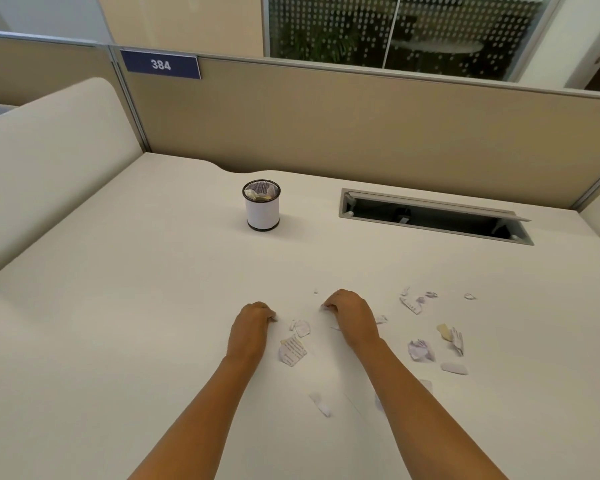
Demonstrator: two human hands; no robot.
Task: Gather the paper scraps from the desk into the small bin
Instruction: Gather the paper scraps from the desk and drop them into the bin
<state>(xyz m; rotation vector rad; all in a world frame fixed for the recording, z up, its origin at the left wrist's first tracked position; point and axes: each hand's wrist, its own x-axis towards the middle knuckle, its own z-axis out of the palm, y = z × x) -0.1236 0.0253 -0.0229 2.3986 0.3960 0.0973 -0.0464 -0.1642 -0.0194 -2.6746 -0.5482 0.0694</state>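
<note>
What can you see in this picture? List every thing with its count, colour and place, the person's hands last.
small bin: one, white with black mesh rim, far middle of desk, scraps inside.
paper scraps: over ten, mostly white, some printed, scattered on the near desk between and right of the hands.
desk: one, off-white, under everything.
cable hatch: one, grey, open, far right of desk.
partition: one, beige, behind desk.
number plate: one, blue, "384", top left of partition.
left hand: one, fingers curled on desk.
right hand: one, fingers curled on desk.
</note>
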